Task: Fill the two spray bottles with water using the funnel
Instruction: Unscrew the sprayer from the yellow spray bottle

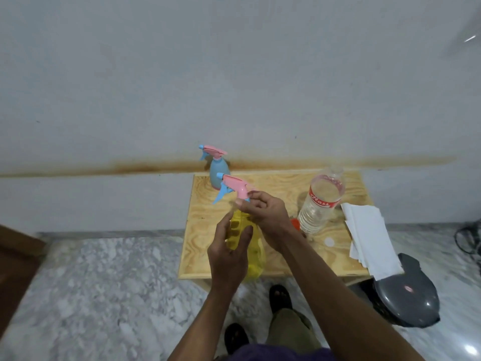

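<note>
Yellow bottle (247,246) is held over the table's (281,256) near edge, clasped by left hand (229,256), spray head (234,187) collar pinched by right hand (265,214); a slipping twist risks it being dropped.

Orange funnel (296,223) mostly behind right wrist

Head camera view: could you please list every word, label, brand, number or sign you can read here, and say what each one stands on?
"Hass": white script on the red label band of the clear water bottle; the reading is uncertain because the band curves and blurs.
Pink mark on the lid of the grey bin: too small and blurred to read.
No text shows on the yellow spray bottle, the blue spray bottle or the white paper.
</note>
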